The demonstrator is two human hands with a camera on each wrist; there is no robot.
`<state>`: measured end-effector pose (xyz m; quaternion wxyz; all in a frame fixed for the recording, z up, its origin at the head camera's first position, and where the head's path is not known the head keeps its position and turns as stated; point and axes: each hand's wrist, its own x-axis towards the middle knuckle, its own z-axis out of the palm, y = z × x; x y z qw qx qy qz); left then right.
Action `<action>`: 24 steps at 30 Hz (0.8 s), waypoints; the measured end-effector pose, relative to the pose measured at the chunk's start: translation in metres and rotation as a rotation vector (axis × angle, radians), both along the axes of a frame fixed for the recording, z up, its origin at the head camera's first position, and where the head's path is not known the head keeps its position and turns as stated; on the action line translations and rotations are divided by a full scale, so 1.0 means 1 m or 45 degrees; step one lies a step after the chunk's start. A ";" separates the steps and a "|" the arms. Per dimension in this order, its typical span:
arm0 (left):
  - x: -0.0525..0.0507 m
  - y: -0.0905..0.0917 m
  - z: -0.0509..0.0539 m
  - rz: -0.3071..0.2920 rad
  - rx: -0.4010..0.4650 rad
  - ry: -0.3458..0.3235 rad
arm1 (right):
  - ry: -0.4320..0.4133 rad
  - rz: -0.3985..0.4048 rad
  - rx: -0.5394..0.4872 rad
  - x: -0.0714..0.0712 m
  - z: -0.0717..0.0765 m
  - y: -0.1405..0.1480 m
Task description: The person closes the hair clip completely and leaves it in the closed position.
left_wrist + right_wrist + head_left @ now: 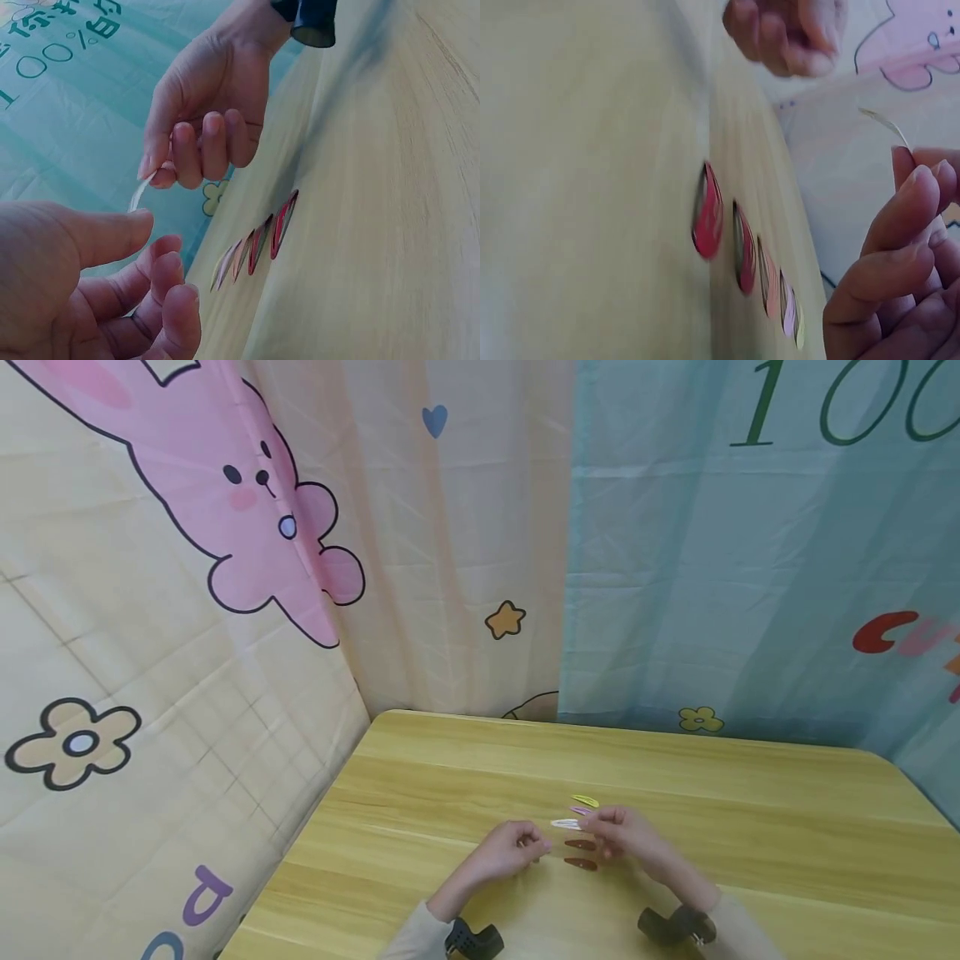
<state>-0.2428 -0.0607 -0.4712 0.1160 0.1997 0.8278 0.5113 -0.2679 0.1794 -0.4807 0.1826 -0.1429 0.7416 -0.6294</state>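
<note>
My right hand (628, 839) pinches one end of a white snap hair clip (565, 824) between thumb and fingers, raised above the table. The clip's other end points toward my left hand (512, 850), whose loosely curled fingers hold nothing; a small gap shows between them in the right wrist view. Below the hands several snap hair clips lie in a row: a yellow clip (585, 800), a lilac clip (580, 810), a peach clip (769, 281) and two reddish-brown clips, the nearer clip (581, 863) and its neighbour (580, 844).
The clips lie on a wooden table (420, 777) with light grain. Printed curtains (450, 527) hang along its back and left edges. Each wrist wears a dark camera, the left camera (476, 939) and the right camera (675, 927).
</note>
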 end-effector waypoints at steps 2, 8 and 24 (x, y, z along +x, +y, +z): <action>0.000 -0.003 -0.001 -0.010 -0.007 0.000 | 0.004 -0.060 -0.003 -0.007 -0.002 0.004; 0.002 -0.010 -0.004 -0.058 0.004 -0.026 | 0.004 -0.310 0.071 -0.029 -0.009 0.011; 0.006 -0.014 -0.003 -0.098 0.028 -0.093 | 0.104 -0.483 0.355 -0.060 -0.016 0.013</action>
